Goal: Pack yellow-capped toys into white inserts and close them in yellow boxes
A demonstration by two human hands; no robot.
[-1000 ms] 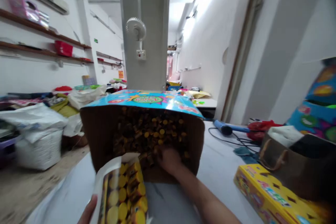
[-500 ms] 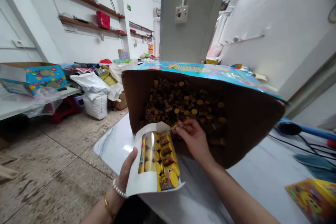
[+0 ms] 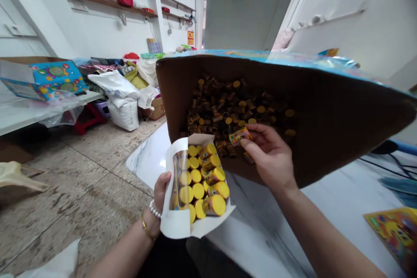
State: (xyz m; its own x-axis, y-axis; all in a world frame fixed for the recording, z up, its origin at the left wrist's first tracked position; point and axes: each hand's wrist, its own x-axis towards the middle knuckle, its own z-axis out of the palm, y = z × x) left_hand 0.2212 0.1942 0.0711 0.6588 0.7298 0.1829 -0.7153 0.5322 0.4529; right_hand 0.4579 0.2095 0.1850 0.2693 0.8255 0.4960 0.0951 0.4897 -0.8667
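Right hand [image 3: 273,156]: thumb and fingers pinching one small printed tub [image 3: 240,136], at the mouth of the big carton [image 3: 339,126]. More tubs heaped inside it. Left hand [image 3: 162,191] gripping the white box [image 3: 177,224] by its side, open side up, yellow-lidded tubs [image 3: 198,190] packed in it. Carton lies on its side on the marble-patterned table [image 3: 247,221].

From here I see the yellow printed box [image 3: 395,232] cut off at the right edge, and shadow blurs the small brown-sided tubs [image 3: 224,108].
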